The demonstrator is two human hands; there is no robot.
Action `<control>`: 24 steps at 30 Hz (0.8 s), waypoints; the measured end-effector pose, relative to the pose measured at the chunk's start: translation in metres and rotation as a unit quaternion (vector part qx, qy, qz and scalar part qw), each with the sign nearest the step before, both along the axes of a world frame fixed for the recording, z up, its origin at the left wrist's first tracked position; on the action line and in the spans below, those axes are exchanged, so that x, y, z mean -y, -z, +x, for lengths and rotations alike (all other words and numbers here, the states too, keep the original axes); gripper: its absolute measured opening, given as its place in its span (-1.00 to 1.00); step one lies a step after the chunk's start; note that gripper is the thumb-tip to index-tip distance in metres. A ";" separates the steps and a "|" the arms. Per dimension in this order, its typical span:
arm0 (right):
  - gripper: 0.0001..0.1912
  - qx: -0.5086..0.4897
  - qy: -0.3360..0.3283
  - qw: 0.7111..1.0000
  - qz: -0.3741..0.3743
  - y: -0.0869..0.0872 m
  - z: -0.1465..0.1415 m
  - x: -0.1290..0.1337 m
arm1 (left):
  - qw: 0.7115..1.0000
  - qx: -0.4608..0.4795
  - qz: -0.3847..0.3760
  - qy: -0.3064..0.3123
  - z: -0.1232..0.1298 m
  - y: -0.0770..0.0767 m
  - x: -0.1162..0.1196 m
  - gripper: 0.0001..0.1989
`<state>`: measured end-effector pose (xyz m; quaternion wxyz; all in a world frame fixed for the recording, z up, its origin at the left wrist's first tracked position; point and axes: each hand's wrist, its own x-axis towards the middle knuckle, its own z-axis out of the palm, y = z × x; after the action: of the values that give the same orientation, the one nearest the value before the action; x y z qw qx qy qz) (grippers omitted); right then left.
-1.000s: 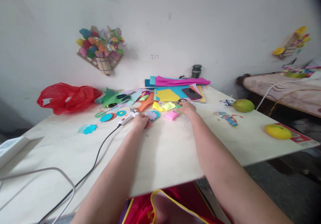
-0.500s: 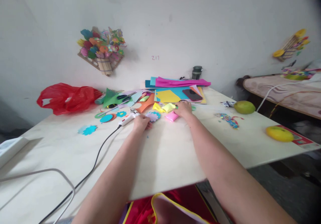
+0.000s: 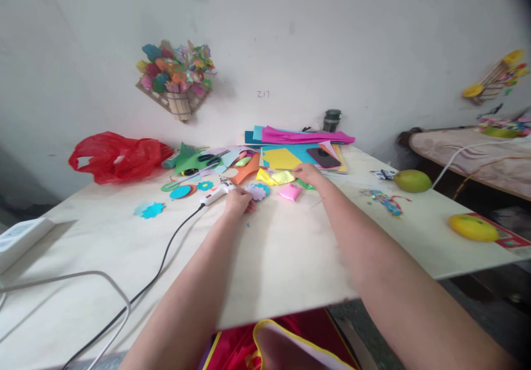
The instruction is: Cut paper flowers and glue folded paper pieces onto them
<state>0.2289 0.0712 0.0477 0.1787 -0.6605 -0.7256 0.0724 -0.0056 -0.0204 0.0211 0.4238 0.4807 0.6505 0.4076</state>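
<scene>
My left hand (image 3: 238,201) rests on the table with its fingers curled at the near edge of a purple and blue paper flower (image 3: 258,192), which it appears to grip. Just left of it lies a white glue gun (image 3: 215,194) with a black cord. My right hand (image 3: 309,173) reaches further out, fingertips pinched together at the right end of a pale yellow packet (image 3: 284,177). A pink packet (image 3: 289,193) lies below that hand, beside a green piece (image 3: 306,184) partly under it.
Paper cutouts (image 3: 181,192), scissors (image 3: 213,159) and a red plastic bag (image 3: 120,157) lie to the left. Coloured sheets (image 3: 282,159) and a phone (image 3: 323,157) are at the back. Two mangoes (image 3: 412,181) sit right. A power strip (image 3: 25,240) stands at the left edge.
My right hand has moved up and away from the pink packet to the end of the yellow packet, uncovering the green piece. My left hand stays by the flower. The view has shifted slightly.
</scene>
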 end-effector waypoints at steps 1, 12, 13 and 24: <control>-0.79 -0.001 -0.004 1.000 -0.006 -0.001 0.003 0.000 | 1.000 0.002 0.002 0.002 0.000 0.000 0.000 -0.84; -0.42 0.039 -0.099 0.986 -0.131 -0.019 0.027 0.008 | 1.000 -0.008 0.004 -0.004 -0.001 0.002 -0.002 -0.88; -0.40 0.044 -0.103 0.985 -0.135 -0.020 0.027 0.009 | 1.000 -0.006 0.005 -0.004 -0.001 0.002 -0.003 -0.87; -0.56 0.080 -0.097 0.984 -0.123 -0.011 0.032 0.009 | 1.000 -0.010 0.007 0.008 -0.003 0.003 -0.002 -0.87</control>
<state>0.2611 0.0619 0.0592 0.0294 -0.6076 -0.7838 0.1248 -0.0086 -0.0186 0.0179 0.4174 0.4923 0.6481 0.4042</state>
